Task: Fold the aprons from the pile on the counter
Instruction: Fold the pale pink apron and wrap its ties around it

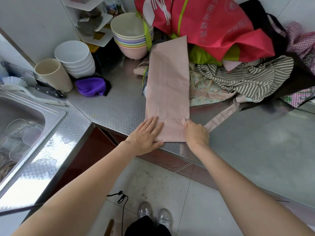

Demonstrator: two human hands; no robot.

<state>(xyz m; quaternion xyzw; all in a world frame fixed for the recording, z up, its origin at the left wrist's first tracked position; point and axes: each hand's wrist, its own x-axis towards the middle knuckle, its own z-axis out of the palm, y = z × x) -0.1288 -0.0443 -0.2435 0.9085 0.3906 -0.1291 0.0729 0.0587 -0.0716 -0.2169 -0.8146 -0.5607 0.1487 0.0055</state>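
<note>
A pink apron, folded into a long narrow strip, lies on the embossed steel table, its near end at the edge. The left hand presses it flat with straight fingers; the right hand pinches its right edge. Behind lies the pile: red, striped and floral cloth. Stacked bowls stand nearby; the sink holds glass dishes.

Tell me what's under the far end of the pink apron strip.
The pink apron lies over a dotted apron and the floral apron. Whatever else lies beneath is covered.
</note>
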